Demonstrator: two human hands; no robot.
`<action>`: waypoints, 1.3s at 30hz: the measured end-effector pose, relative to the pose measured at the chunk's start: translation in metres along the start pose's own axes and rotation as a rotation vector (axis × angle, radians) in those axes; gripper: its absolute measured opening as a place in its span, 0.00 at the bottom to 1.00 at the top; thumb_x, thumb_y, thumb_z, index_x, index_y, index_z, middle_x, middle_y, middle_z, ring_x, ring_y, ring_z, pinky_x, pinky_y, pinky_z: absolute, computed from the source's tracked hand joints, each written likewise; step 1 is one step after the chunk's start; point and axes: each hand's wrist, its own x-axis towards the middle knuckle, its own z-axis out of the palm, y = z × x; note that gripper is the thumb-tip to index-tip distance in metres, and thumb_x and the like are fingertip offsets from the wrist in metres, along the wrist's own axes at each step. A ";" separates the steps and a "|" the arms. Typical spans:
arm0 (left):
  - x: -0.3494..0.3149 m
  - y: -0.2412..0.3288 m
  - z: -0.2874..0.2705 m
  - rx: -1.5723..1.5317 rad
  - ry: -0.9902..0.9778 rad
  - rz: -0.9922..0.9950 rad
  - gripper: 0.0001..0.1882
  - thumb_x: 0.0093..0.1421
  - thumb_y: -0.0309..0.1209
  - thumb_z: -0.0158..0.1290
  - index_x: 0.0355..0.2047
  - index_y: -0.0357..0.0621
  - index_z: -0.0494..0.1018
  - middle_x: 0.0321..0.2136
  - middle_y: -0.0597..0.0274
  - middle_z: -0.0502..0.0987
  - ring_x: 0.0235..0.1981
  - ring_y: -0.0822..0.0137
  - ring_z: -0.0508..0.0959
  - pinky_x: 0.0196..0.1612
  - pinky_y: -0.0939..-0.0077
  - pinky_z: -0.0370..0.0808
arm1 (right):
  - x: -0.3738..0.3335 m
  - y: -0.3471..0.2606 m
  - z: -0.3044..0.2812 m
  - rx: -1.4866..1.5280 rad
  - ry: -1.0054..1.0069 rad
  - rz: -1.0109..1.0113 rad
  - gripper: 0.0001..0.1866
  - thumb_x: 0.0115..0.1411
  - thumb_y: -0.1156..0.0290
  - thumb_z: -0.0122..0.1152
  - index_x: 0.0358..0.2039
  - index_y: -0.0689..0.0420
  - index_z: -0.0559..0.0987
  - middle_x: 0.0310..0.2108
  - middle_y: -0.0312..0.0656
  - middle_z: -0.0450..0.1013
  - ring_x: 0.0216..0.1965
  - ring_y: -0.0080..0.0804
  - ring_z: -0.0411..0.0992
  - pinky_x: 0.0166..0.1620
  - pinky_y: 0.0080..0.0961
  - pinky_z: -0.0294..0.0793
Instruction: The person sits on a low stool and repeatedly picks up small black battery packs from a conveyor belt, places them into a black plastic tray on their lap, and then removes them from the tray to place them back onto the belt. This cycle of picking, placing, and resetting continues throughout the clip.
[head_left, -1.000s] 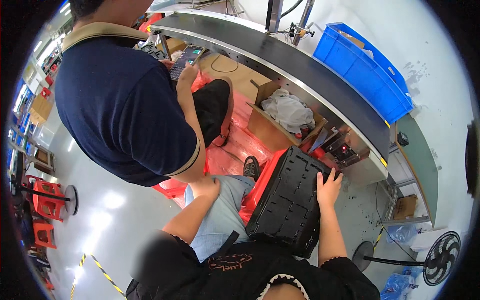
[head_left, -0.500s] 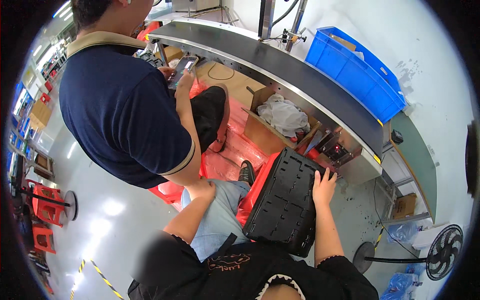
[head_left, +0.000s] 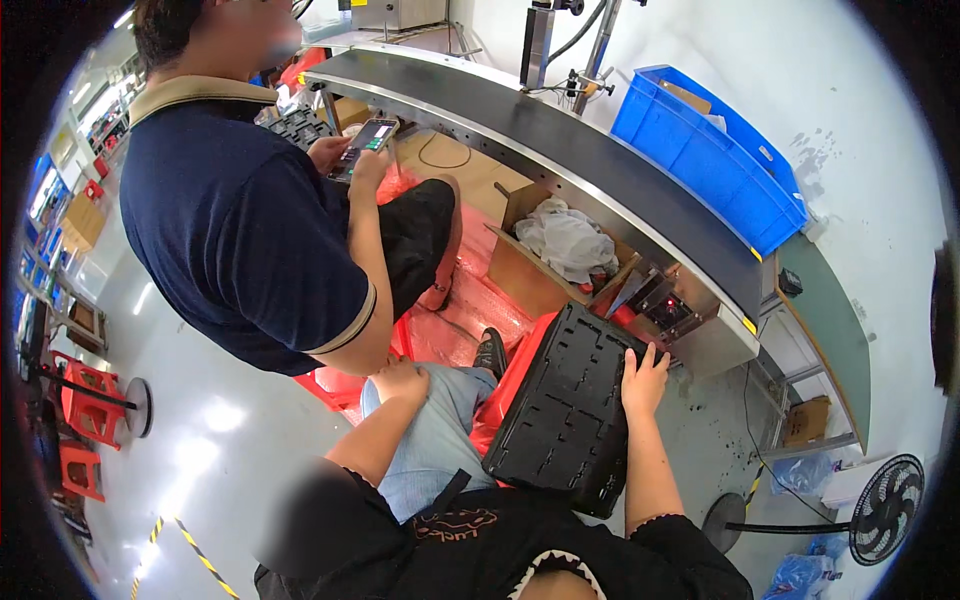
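Note:
Beside my lap lies a stack of black moulded plastic trays (head_left: 565, 400) with slotted compartments. Red plastic sheeting or a red stool (head_left: 520, 365) shows along its left side; which one I cannot tell. My right hand (head_left: 645, 382) rests against the stack's right edge, fingers stretched and a little spread. On my jeans, near the knee, my left hand (head_left: 402, 382) lies flat with nothing in it. At left a seated co-worker in a dark blue shirt (head_left: 235, 230) holds a phone (head_left: 362, 150) in both hands.
A conveyor with a black belt (head_left: 560, 135) curves across the back, a blue crate (head_left: 710, 155) beside it. Under it stands a cardboard box (head_left: 525, 270) with white plastic bags (head_left: 570, 240). At right are a green-topped table (head_left: 830, 320) and a black fan (head_left: 885, 510).
The co-worker's head has turned and their phone and arms have shifted slightly. My hands keep their places on the trays and on my leg.

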 end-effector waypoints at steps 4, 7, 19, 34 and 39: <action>-0.001 -0.001 0.006 -0.045 0.063 -0.024 0.25 0.54 0.45 0.42 0.42 0.39 0.74 0.48 0.48 0.71 0.53 0.52 0.68 0.54 0.49 0.57 | 0.000 -0.001 0.000 0.001 -0.008 0.006 0.33 0.63 0.46 0.42 0.60 0.56 0.62 0.61 0.62 0.50 0.56 0.61 0.58 0.55 0.47 0.62; 0.000 0.000 0.006 -0.037 0.050 -0.026 0.25 0.54 0.45 0.42 0.43 0.38 0.73 0.49 0.48 0.70 0.53 0.52 0.68 0.56 0.49 0.56 | -0.002 0.000 0.000 -0.006 -0.004 -0.001 0.32 0.63 0.46 0.42 0.60 0.56 0.62 0.61 0.62 0.50 0.56 0.61 0.58 0.55 0.47 0.63; 0.009 -0.002 0.019 -0.014 0.054 -0.007 0.27 0.54 0.46 0.43 0.45 0.39 0.72 0.50 0.50 0.70 0.53 0.49 0.67 0.53 0.45 0.60 | 0.000 -0.001 -0.002 0.005 -0.024 -0.003 0.33 0.63 0.46 0.42 0.61 0.56 0.60 0.61 0.63 0.49 0.57 0.61 0.57 0.56 0.47 0.62; 0.015 -0.008 0.034 -0.220 0.040 0.019 0.25 0.53 0.44 0.44 0.41 0.36 0.75 0.49 0.45 0.70 0.51 0.49 0.69 0.52 0.57 0.67 | 0.000 0.003 0.002 -0.010 0.000 0.005 0.32 0.63 0.47 0.44 0.59 0.56 0.62 0.60 0.64 0.51 0.57 0.63 0.57 0.56 0.47 0.62; 0.009 -0.007 0.026 -0.248 0.158 0.016 0.24 0.54 0.41 0.44 0.41 0.32 0.74 0.46 0.42 0.73 0.48 0.48 0.72 0.53 0.55 0.66 | 0.001 0.012 0.011 0.207 0.259 0.018 0.35 0.61 0.48 0.49 0.59 0.63 0.60 0.60 0.63 0.51 0.60 0.61 0.53 0.59 0.45 0.57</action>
